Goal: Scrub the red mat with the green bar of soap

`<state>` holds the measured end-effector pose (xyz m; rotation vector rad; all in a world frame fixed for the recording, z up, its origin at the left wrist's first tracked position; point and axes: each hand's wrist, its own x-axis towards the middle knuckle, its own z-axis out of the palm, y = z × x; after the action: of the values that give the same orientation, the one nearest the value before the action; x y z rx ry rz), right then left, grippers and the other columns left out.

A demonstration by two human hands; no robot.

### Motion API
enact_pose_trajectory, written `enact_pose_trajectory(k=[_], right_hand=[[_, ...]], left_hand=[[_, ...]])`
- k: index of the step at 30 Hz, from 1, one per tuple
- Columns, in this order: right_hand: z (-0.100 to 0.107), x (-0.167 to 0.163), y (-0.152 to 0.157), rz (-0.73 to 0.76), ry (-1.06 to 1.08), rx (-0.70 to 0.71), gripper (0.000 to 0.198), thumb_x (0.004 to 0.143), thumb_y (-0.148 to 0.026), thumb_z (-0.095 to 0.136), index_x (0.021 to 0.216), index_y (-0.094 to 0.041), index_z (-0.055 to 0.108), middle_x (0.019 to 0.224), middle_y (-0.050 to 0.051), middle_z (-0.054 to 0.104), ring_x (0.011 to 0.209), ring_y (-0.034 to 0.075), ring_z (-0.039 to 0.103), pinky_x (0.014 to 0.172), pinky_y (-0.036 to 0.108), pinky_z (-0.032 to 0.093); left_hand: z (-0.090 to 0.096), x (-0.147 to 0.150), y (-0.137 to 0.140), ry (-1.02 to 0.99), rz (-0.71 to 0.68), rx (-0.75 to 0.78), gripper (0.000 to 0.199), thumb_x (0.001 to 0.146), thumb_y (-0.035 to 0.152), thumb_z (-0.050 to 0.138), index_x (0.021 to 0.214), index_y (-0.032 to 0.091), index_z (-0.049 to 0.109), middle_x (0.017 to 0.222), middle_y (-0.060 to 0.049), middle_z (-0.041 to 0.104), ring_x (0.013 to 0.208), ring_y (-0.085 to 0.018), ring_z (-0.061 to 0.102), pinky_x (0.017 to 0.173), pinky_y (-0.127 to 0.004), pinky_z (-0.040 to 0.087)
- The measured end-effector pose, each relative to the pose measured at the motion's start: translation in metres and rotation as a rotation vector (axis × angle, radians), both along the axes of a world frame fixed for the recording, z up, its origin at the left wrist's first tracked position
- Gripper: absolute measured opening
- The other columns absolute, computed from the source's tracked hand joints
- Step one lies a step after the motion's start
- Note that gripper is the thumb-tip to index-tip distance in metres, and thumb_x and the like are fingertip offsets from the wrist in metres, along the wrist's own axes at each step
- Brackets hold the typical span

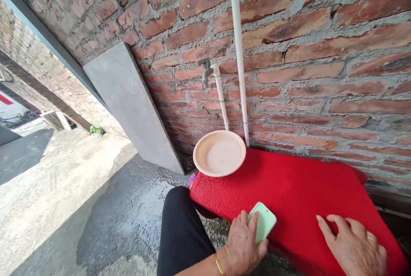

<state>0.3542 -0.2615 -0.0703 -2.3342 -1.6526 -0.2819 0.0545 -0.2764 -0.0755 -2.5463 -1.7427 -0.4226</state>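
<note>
My left hand (243, 241), with a gold bangle at the wrist, grips a flat pale green rounded rectangle (265, 222) with a small dark hole near one corner; its exact kind is unclear. It is held at the front edge of a red cloth-covered bench (289, 190). Farther right, my right hand (356, 241) is over the red cloth with fingers loosely curved and apart, holding nothing; a ring shows on one finger. A pale pink basin (220, 155) rests at the bench's far left corner, nothing visible inside.
Above the basin, a grey tap (204, 72) juts from a white pipe (221, 100). Another tall white pipe (238, 44) runs up the brick wall (321, 70). A grey slab (128, 104) leans at left. The concrete floor (122, 207) is wet beside my dark-trousered leg (180, 233).
</note>
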Motion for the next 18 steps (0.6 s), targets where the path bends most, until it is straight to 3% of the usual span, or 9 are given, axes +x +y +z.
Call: enact_pose_trajectory(k=[4,7,10,14,16,18], right_hand=[[0.008,-0.006,-0.001,-0.013,-0.145,-0.038,0.037,0.090,-0.051,0.049,0.101,-0.024,0.072,0.097,0.013,0.064,0.080,0.030,0.057,0.063,0.037,0.036],[0.010,-0.008,-0.002,-0.009,-0.176,-0.035,0.036,0.091,-0.050,0.050,0.102,-0.023,0.072,0.096,0.012,0.062,0.081,0.028,0.057,0.063,0.035,0.034],[0.008,-0.007,-0.003,-0.005,-0.189,-0.026,0.037,0.093,-0.050,0.049,0.101,-0.022,0.072,0.097,0.012,0.061,0.082,0.027,0.056,0.064,0.034,0.033],[0.005,-0.004,-0.003,0.001,-0.190,-0.006,0.038,0.093,-0.050,0.048,0.102,-0.021,0.071,0.100,0.012,0.061,0.083,0.027,0.056,0.065,0.034,0.033],[0.004,-0.004,-0.002,0.002,-0.184,0.002,0.037,0.093,-0.050,0.049,0.102,-0.022,0.071,0.100,0.012,0.061,0.083,0.026,0.055,0.065,0.034,0.033],[0.004,-0.005,-0.002,0.000,-0.174,0.003,0.035,0.093,-0.049,0.050,0.101,-0.023,0.071,0.100,0.012,0.061,0.083,0.026,0.055,0.065,0.034,0.033]], left_hand=[[0.013,-0.037,0.025,0.034,0.172,0.006,0.058,0.085,0.035,0.065,0.138,0.015,0.052,0.114,-0.016,0.064,0.088,-0.026,0.065,0.079,-0.040,0.057],[0.011,-0.037,0.029,0.059,0.198,0.024,0.057,0.085,0.031,0.066,0.137,0.013,0.053,0.111,-0.015,0.064,0.086,-0.024,0.064,0.077,-0.039,0.057],[0.001,-0.005,0.010,0.072,0.111,0.019,0.067,0.081,0.040,0.070,0.141,0.016,0.051,0.118,-0.016,0.062,0.094,-0.028,0.063,0.083,-0.043,0.056],[-0.004,0.033,-0.013,0.021,-0.162,-0.052,0.082,0.073,0.060,0.072,0.142,0.023,0.049,0.122,-0.016,0.062,0.104,-0.032,0.061,0.088,-0.045,0.055],[-0.001,0.031,-0.011,0.002,-0.201,-0.066,0.081,0.074,0.060,0.071,0.144,0.024,0.047,0.120,-0.014,0.062,0.103,-0.030,0.062,0.088,-0.044,0.055],[0.006,0.016,0.002,0.014,-0.120,-0.042,0.075,0.079,0.052,0.069,0.144,0.023,0.046,0.121,-0.015,0.062,0.102,-0.029,0.062,0.089,-0.044,0.054]])
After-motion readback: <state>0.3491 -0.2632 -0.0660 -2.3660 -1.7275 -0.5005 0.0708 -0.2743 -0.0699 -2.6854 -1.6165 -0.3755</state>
